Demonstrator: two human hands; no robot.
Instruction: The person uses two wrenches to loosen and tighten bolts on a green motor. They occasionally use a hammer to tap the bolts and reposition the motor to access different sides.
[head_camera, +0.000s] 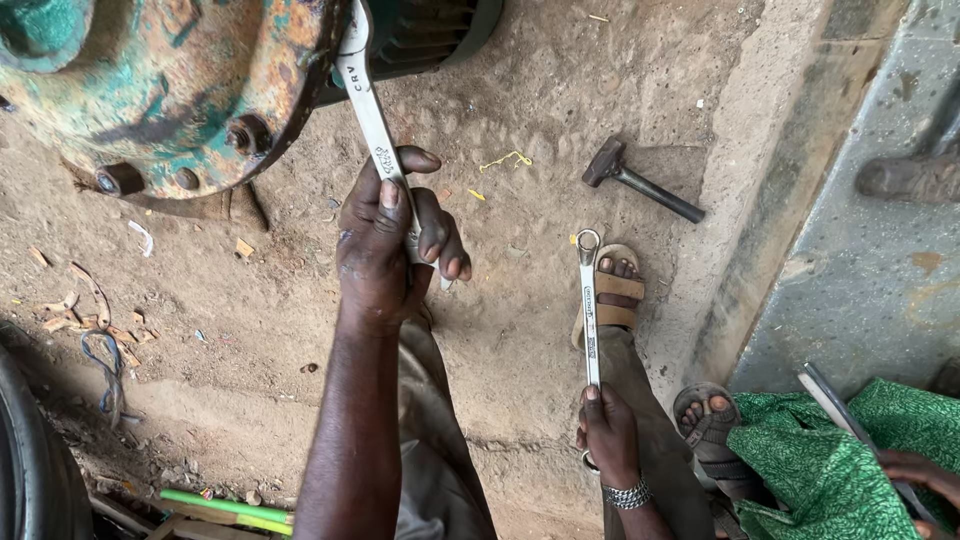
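My left hand (385, 250) grips the shank of a long silver combination wrench (372, 110). Its upper end reaches the rim of a rusty, green-painted machine housing (170, 90) with bolts around its flange. My right hand (608, 430), with a metal bracelet at the wrist, holds the lower end of a second silver wrench (590, 300). That wrench points upward, and its ring end sits above a sandalled foot (612, 285) on the dirt ground.
A small sledgehammer (640, 180) lies on the dirt near a concrete step (760, 200). At the lower right a person in green cloth (830, 470), one sandalled foot (708, 420) showing, holds a flat dark object. A tyre edge (25, 460) and green sticks (225, 508) are at the lower left.
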